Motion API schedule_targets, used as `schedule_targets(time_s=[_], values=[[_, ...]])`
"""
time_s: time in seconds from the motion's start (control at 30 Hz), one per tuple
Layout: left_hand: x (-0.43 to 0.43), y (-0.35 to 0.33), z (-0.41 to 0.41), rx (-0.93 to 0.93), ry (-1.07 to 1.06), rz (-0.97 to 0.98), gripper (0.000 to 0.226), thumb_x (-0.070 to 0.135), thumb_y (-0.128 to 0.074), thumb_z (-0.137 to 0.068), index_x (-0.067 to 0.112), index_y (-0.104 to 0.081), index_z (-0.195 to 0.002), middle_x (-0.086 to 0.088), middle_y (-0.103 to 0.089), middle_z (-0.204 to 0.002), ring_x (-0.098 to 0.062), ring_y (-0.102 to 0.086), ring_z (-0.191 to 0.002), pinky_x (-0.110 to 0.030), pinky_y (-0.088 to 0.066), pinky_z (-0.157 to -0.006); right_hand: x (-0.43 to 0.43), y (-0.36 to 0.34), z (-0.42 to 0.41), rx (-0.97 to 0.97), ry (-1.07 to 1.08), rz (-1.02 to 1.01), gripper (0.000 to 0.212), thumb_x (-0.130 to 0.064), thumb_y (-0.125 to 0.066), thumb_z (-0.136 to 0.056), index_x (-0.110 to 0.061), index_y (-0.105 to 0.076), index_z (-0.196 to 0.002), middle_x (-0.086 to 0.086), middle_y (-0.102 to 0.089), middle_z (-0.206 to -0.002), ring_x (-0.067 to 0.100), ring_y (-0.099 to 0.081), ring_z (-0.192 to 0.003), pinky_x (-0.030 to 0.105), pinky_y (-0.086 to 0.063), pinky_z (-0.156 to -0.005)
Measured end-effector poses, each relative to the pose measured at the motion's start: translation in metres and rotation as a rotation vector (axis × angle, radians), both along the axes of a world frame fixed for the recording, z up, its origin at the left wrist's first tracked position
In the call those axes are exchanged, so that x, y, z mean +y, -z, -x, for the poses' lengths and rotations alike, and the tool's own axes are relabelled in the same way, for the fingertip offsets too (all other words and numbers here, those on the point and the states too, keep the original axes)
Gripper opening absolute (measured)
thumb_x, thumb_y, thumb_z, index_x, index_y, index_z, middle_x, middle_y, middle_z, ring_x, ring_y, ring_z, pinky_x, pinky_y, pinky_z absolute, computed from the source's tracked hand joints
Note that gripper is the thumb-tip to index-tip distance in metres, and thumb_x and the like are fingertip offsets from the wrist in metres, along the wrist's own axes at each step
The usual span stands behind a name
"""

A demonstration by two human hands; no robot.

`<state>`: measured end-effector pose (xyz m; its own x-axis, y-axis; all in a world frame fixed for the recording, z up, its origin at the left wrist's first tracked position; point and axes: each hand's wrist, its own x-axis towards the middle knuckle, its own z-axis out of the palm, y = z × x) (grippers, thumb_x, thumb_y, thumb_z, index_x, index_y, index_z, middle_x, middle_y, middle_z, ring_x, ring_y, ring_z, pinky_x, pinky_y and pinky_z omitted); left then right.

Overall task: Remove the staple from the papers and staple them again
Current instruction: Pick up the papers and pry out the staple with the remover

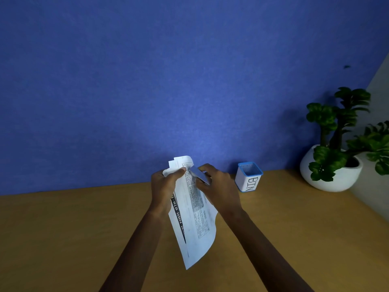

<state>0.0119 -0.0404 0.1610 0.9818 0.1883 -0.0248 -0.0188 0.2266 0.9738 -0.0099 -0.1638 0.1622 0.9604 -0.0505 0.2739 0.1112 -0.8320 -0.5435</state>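
Printed white papers (194,224) hang in the air above the wooden desk, their top end curled over. My left hand (165,187) pinches the papers near the top left corner, thumb on the front sheet. My right hand (219,186) grips a small silver-blue stapler (199,174), whose tip rests against the top of the papers beside my left thumb. The staple itself is too small to make out.
A small white container with a blue rim, labelled BIN (249,177), stands on the wooden desk (63,239) to the right of my hands. Further right is a potted green plant (334,161) in a round white pot. A blue wall backs the desk.
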Motion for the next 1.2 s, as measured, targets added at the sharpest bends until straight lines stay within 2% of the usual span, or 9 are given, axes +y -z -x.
schedule_targets(time_s=[0.17, 0.3, 0.47, 0.7, 0.87, 0.93, 1.03, 1.13, 1.2], values=[[0.0004, -0.0015, 0.001, 0.022, 0.013, -0.03, 0.02, 0.008, -0.067, -0.079, 0.015, -0.059, -0.062, 0.0, -0.063, -0.064, 0.005, -0.059, -0.039, -0.008, -0.044, -0.038, 0.0, -0.0018, 0.0, -0.051, -0.024, 0.042, 0.033, -0.032, -0.054, -0.092, -0.019, -0.054, -0.122, 0.004, -0.068, -0.115, 0.02, -0.066, -0.1, 0.029, -0.055, -0.08], [0.0004, -0.0017, 0.0019, 0.03, 0.029, -0.046, 0.019, 0.009, -0.068, -0.079, 0.013, -0.059, -0.063, -0.003, -0.063, -0.066, 0.003, -0.059, -0.039, -0.01, -0.045, -0.04, -0.0008, -0.0031, 0.0001, -0.075, -0.05, 0.067, 0.032, -0.031, -0.054, -0.092, -0.019, -0.055, -0.121, 0.004, -0.067, -0.116, 0.019, -0.066, -0.1, 0.029, -0.057, -0.081], [-0.0005, -0.005, 0.0023, 0.05, 0.03, -0.047, 0.016, 0.011, -0.066, -0.08, 0.012, -0.06, -0.066, -0.005, -0.063, -0.069, -0.015, -0.061, -0.058, -0.025, -0.047, -0.054, 0.0004, 0.0004, 0.0016, -0.1, -0.046, 0.064, 0.029, -0.027, -0.055, -0.092, -0.018, -0.056, -0.12, 0.005, -0.067, -0.114, 0.019, -0.066, -0.099, 0.031, -0.057, -0.081], [-0.0007, -0.008, 0.003, 0.054, 0.05, -0.028, 0.011, 0.008, -0.066, -0.08, 0.008, -0.062, -0.07, -0.007, -0.064, -0.072, -0.019, -0.061, -0.063, -0.028, -0.048, -0.06, -0.0031, 0.0013, -0.0013, -0.171, -0.042, 0.077, 0.025, -0.028, -0.055, -0.092, -0.018, -0.06, -0.115, 0.005, -0.069, -0.108, 0.018, -0.067, -0.091, 0.019, -0.048, -0.067], [-0.0007, -0.0079, 0.0032, 0.049, 0.053, -0.035, 0.008, 0.008, -0.065, -0.08, 0.007, -0.063, -0.072, -0.007, -0.064, -0.072, -0.018, -0.061, -0.063, -0.026, -0.047, -0.058, -0.0013, 0.0005, 0.0005, -0.19, -0.08, 0.11, 0.027, -0.026, -0.056, -0.092, -0.019, -0.059, -0.118, 0.005, -0.068, -0.112, 0.02, -0.067, -0.096, 0.029, -0.056, -0.076], [-0.0013, -0.008, 0.0034, 0.05, 0.041, -0.037, 0.005, 0.007, -0.066, -0.08, 0.002, -0.064, -0.078, -0.01, -0.063, -0.072, -0.019, -0.06, -0.064, -0.026, -0.045, -0.059, -0.0017, -0.0002, 0.0016, -0.219, -0.09, 0.129, 0.026, -0.025, -0.056, -0.091, -0.018, -0.06, -0.116, 0.006, -0.068, -0.111, 0.021, -0.067, -0.094, 0.024, -0.052, -0.071], [-0.0019, -0.0071, 0.0039, 0.046, 0.039, -0.04, 0.007, 0.006, -0.066, -0.079, -0.001, -0.064, -0.078, -0.017, -0.061, -0.079, -0.024, -0.059, -0.07, -0.027, -0.044, -0.059, -0.0049, -0.0008, 0.0021, -0.272, -0.106, 0.164, 0.026, -0.021, -0.059, -0.089, -0.017, -0.062, -0.115, 0.006, -0.069, -0.109, 0.023, -0.067, -0.092, 0.019, -0.038, -0.067], [-0.0019, -0.0065, 0.0041, 0.049, 0.035, -0.049, 0.009, 0.005, -0.066, -0.078, 0.005, -0.062, -0.07, -0.013, -0.061, -0.074, -0.014, -0.06, -0.058, -0.022, -0.046, -0.054, -0.0066, -0.0013, 0.0018, -0.29, -0.138, 0.179, 0.028, -0.017, -0.059, -0.089, -0.015, -0.062, -0.116, 0.007, -0.069, -0.112, 0.024, -0.067, -0.094, 0.024, -0.046, -0.072], [-0.0023, -0.0062, 0.0034, 0.059, 0.026, -0.033, 0.006, 0.003, -0.066, -0.077, 0.004, -0.062, -0.073, -0.012, -0.06, -0.074, -0.015, -0.057, -0.059, -0.024, -0.045, -0.055, -0.007, -0.0027, 0.0021, -0.297, -0.164, 0.198, 0.027, -0.012, -0.06, -0.087, -0.011, -0.064, -0.114, 0.01, -0.07, -0.111, 0.027, -0.068, -0.093, 0.031, -0.051, -0.076]])
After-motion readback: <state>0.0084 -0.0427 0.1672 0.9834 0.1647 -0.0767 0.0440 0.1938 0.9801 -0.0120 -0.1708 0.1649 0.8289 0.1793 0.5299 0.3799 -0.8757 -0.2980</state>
